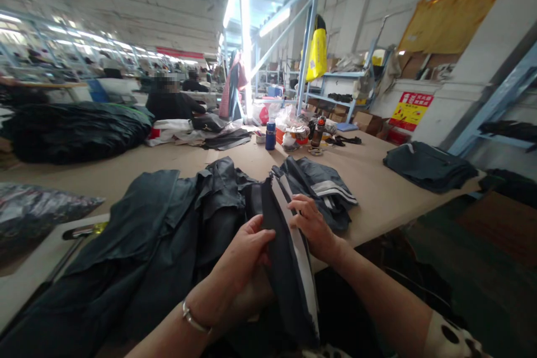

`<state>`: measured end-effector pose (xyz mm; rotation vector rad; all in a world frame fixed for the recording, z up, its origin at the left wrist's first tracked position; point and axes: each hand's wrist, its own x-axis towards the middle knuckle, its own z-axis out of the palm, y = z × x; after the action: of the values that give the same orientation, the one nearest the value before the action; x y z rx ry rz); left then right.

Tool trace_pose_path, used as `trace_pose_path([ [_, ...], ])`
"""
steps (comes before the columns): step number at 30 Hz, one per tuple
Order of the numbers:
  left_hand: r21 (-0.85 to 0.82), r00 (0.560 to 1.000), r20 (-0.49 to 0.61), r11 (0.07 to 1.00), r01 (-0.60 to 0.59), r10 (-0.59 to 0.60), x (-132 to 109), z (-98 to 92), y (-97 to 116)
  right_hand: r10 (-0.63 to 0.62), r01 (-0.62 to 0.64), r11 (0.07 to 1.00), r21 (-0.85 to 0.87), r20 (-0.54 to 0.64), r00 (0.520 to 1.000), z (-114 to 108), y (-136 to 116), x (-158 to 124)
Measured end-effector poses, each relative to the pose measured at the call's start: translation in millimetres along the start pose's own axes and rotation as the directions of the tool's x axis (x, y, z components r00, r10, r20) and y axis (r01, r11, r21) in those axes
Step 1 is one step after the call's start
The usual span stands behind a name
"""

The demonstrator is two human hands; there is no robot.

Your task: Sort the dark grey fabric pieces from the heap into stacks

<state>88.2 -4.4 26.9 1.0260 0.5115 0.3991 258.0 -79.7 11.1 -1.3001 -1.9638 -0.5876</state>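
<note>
Between my hands stands a long dark fabric piece [279,251] with a light grey stripe [298,246] along it, its lower end hanging past the table edge. My left hand [251,238] pinches its left side, thumb on top; the other fingertips are hidden behind it. On the stripe side, my right hand [312,226] has its fingers curled over the cloth's edge, gripping it. Dark garments [163,235] spread out to the left of my left hand. Just beyond my right hand lies a folded dark garment [325,184] with pale stripes.
The brown table [369,196] bears a dark garment stack [430,165] at right and a large dark pile [79,128] at left. A blue bottle [271,136] and a dark bottle [318,133] stand at the back. A person [172,98] sits beyond the table.
</note>
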Motion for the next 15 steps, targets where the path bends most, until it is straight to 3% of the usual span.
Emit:
trace_pose_path([
  [3, -0.033, 0.999, -0.045, 0.999, 0.018, -0.019, 6.5, 0.9, 5.0, 0.043, -0.043, 0.999, -0.005, -0.018, 0.999, 0.9, 4.4, 4.4],
  [5, -0.103, 0.997, -0.074, 0.994, -0.028, 0.020, 9.7, 4.2, 13.6, 0.101, -0.102, 0.994, -0.033, -0.012, 0.995, -11.5, 9.8, 14.6],
  [7, -0.119, 0.984, -0.116, 0.981, -0.151, 0.138, 13.0, 10.1, 26.9, 0.172, -0.173, 0.985, -0.028, -0.024, 0.985, -35.1, 17.0, 29.8],
  [9, -0.058, 0.939, -0.121, 0.942, -0.331, 0.322, 17.7, 19.5, 42.0, 0.290, -0.286, 0.956, 0.067, -0.070, 0.954, -63.6, 23.2, 48.2],
  [12, -0.029, 0.861, -0.056, 0.861, -0.508, 0.506, 23.3, 40.3, 58.4, 0.290, -0.297, 0.948, 0.117, 0.076, 0.954, -95.3, 19.0, 74.5],
  [15, -0.091, 0.812, 0.044, 0.811, -0.578, 0.583, 23.6, 63.9, 60.9, 0.233, -0.261, 0.961, 0.095, 0.239, 0.943, -100.2, -0.2, 85.1],
])
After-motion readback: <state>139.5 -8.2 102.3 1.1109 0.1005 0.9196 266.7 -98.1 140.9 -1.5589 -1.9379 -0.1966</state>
